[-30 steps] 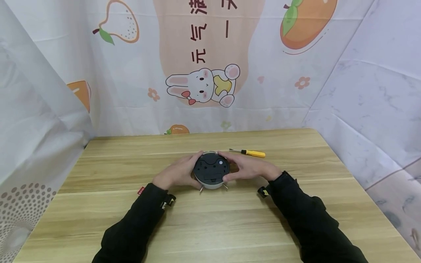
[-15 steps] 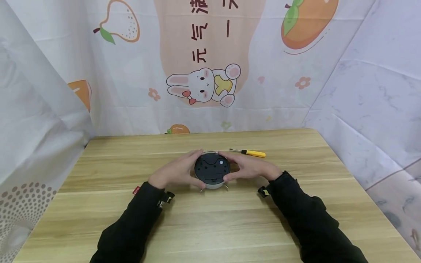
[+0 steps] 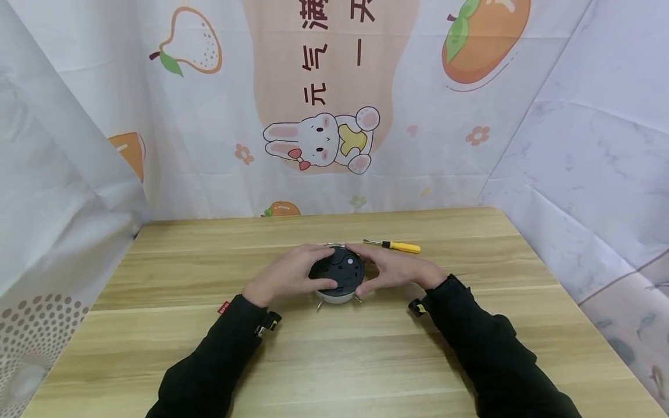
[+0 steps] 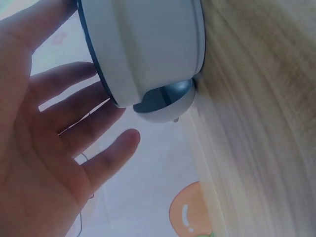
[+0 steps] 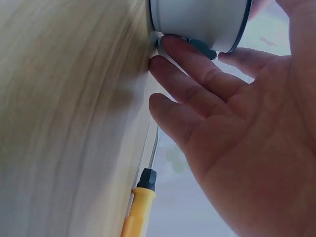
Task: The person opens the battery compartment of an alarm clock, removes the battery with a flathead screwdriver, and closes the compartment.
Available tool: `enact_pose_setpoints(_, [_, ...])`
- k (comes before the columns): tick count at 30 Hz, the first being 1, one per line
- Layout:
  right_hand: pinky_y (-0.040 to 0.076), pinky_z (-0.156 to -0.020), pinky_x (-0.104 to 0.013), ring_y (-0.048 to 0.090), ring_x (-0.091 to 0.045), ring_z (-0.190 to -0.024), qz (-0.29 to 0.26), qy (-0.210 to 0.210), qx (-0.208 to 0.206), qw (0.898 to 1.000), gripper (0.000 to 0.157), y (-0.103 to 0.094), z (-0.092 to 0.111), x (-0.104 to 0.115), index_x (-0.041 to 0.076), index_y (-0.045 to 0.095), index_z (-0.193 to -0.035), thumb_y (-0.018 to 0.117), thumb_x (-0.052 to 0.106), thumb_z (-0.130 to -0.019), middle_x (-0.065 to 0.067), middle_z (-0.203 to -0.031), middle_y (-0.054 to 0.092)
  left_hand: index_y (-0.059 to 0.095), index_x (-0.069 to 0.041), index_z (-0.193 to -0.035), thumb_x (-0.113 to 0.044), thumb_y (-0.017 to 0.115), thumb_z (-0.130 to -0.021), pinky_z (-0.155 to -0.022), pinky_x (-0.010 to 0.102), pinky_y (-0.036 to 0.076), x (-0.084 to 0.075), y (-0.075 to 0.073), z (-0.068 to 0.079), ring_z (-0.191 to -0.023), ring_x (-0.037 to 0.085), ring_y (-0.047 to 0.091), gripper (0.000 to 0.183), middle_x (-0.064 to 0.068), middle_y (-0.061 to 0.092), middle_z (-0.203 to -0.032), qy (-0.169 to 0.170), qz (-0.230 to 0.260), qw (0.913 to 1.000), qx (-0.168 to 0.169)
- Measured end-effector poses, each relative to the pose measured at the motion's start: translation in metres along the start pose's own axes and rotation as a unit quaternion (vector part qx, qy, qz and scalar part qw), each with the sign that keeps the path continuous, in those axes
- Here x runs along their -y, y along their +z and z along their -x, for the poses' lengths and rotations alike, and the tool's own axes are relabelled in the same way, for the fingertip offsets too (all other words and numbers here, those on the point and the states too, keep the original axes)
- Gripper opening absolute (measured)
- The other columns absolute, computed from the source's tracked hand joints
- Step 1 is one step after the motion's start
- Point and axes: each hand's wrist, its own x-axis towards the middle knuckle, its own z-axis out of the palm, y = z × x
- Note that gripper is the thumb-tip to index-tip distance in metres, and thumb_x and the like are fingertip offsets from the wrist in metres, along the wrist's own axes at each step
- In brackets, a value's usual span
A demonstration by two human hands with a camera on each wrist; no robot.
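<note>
A round twin-bell alarm clock [image 3: 345,274] lies face down on the table, its black back up, its white side and two short metal legs toward me. From the left, my left hand [image 3: 290,276] reaches over the back, thumb and fingers spread apart across it. In the left wrist view those fingers [image 4: 94,113] look loosely extended near the rim, beside a white bell [image 4: 165,106]. My right hand [image 3: 394,268] holds the clock's right side between thumb and fingers. The right wrist view shows its fingers [image 5: 197,69] by the white casing [image 5: 197,19]; the thumb is mostly hidden.
A yellow-handled screwdriver [image 3: 401,247] lies behind my right hand, its tip pointing left. The wooden table [image 3: 334,360] ends at a printed cloth backdrop [image 3: 209,151], with more cloth hanging on both sides.
My left hand has shifted from gripping the clock's left edge to lying farther right over its black back. My right hand and the clock stay about the same.
</note>
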Motion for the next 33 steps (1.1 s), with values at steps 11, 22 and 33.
enact_pose_setpoints(11, [0.037, -0.113, -0.038, 0.045, -0.013, -0.138, 0.011, -0.005, -0.001, 1.000, 0.108, 0.0015, 0.0000, -0.0023, 0.010, 0.016, -0.163, 0.083, 0.039, -0.085, 0.001, -0.160, 0.034, 0.063, -0.005, -0.138, -0.056, 0.076, -0.086, -0.107, 0.043, 0.045, -0.0018, 0.0057, -0.0016, -0.133, 0.029, 0.053, 0.075, 0.017, 0.056, -0.143, -0.007, -0.045, 0.9989, -0.013])
enact_pose_setpoints(22, [0.035, -0.114, -0.035, 0.043, -0.011, -0.140, 0.018, -0.009, -0.003, 1.000, 0.108, 0.0018, -0.0014, 0.0005, 0.010, 0.016, -0.163, 0.083, 0.040, -0.084, 0.004, -0.160, 0.034, 0.070, -0.007, -0.129, -0.052, 0.078, -0.086, -0.106, 0.040, 0.046, -0.0018, 0.0074, -0.0016, -0.128, 0.025, 0.057, 0.063, 0.013, 0.062, -0.137, 0.028, -0.053, 0.9979, -0.026])
enact_pose_setpoints(33, [0.036, -0.114, -0.036, 0.044, -0.011, -0.138, 0.018, -0.010, -0.002, 1.000, 0.107, 0.0021, -0.0018, 0.0009, 0.009, 0.016, -0.163, 0.083, 0.039, -0.085, 0.003, -0.160, 0.035, 0.075, -0.008, -0.120, -0.049, 0.078, -0.088, -0.103, 0.038, 0.049, -0.0032, 0.0087, -0.0037, -0.122, 0.022, 0.062, 0.052, 0.010, 0.069, -0.127, 0.060, -0.075, 0.9947, -0.035])
